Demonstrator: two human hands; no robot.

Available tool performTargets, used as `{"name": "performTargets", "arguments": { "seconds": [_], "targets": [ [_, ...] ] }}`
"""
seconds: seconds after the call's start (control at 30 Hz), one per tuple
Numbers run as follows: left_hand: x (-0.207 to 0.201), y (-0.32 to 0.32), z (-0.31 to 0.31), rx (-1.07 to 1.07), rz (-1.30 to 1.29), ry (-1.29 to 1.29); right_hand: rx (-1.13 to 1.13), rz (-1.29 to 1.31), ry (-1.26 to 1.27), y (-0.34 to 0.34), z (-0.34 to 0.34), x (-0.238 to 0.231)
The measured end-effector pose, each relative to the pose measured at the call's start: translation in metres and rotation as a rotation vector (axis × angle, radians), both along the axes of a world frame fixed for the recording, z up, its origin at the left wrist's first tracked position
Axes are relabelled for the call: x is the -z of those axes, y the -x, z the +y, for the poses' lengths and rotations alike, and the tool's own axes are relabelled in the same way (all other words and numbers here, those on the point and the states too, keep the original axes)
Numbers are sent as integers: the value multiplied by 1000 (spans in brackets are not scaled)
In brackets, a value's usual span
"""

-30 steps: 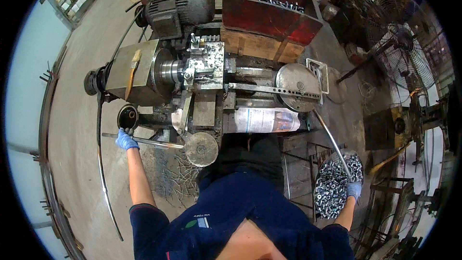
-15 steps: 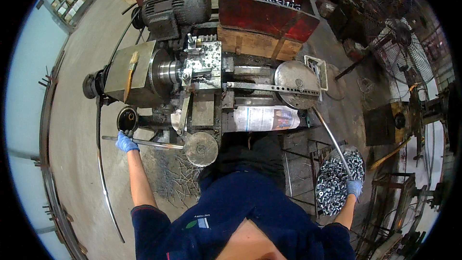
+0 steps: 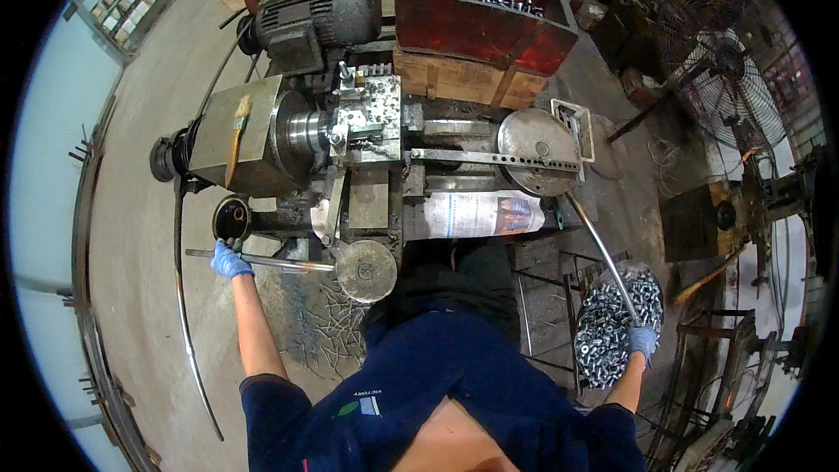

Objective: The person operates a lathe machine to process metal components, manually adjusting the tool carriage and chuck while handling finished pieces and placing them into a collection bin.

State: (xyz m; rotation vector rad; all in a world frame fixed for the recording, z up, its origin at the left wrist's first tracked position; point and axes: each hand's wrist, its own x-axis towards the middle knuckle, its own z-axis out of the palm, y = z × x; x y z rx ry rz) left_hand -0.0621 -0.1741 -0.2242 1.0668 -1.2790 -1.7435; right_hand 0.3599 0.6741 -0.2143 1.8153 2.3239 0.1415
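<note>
My left hand (image 3: 231, 260), in a blue glove, is closed around a steel lever rod (image 3: 293, 264) that runs right to a round metal disc (image 3: 365, 272). Just beyond its fingertips sits a round dark cup (image 3: 232, 217) with a ring-shaped thing inside. Another long steel rod (image 3: 601, 249) slants down from the large round plate (image 3: 539, 153) on the right. Its lower end is in my right hand (image 3: 642, 341), also gloved and wrapped round it. Beneath this rod a basin of small metal cylindrical parts (image 3: 612, 332) reaches up to the hand.
The machine's spindle block (image 3: 245, 140) carries a brush (image 3: 237, 135); a motor (image 3: 323, 22) stands behind. A red bin (image 3: 489, 35) with metal parts rests on a wooden crate (image 3: 472, 79). Newspaper (image 3: 476, 214) lies along the front. A fan (image 3: 721, 70) is at far right.
</note>
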Motion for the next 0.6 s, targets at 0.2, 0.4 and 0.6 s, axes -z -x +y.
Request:
{"name": "performTargets", "arguments": {
  "seconds": [0.2,0.4,0.6],
  "targets": [
    [4,1,-3,-9,12,-27,-4,3,-10,2,-7,-4],
    [0,2,1,-20,9,-51,-35,-11,24,-3,-11,-5],
    [0,1,-3,-11,12,-36,-20,-4,42,11,-31,-25]
  ]
}}
